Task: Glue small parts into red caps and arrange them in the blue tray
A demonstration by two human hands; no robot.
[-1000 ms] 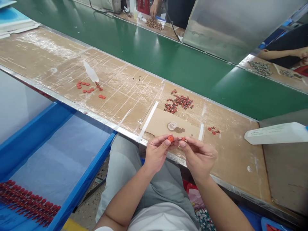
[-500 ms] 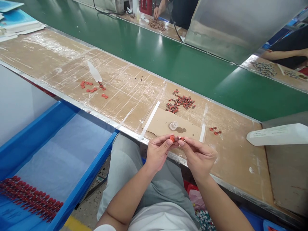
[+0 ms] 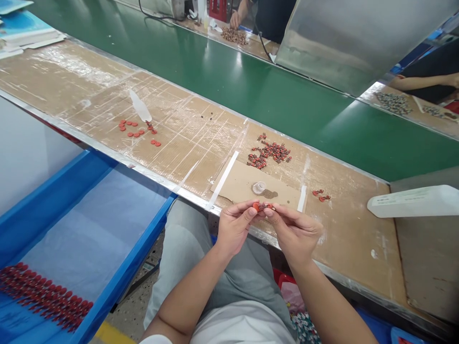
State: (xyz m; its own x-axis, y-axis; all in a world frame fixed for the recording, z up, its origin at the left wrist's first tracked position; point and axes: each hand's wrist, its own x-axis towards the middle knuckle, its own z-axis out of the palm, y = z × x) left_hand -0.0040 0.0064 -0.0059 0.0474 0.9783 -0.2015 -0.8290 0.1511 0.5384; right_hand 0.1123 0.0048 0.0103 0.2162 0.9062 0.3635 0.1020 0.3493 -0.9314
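Fingertips closed, left hand [image 3: 234,229] pinches a small orange-red round disc [image 3: 256,206], right hand [image 3: 294,234] a tiny red-and-metal component [image 3: 269,207]; since a second ago they have drawn together, pieces now touching.

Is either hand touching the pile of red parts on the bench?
No: the left hand pinches a red disc, the right hand a small part, both short of the pile.

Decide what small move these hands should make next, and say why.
Probably close the small gap and seat the small red part against the red disc. The left hand pinches the disc, the right hand pinches the part, and the two pieces sit nearly touching.
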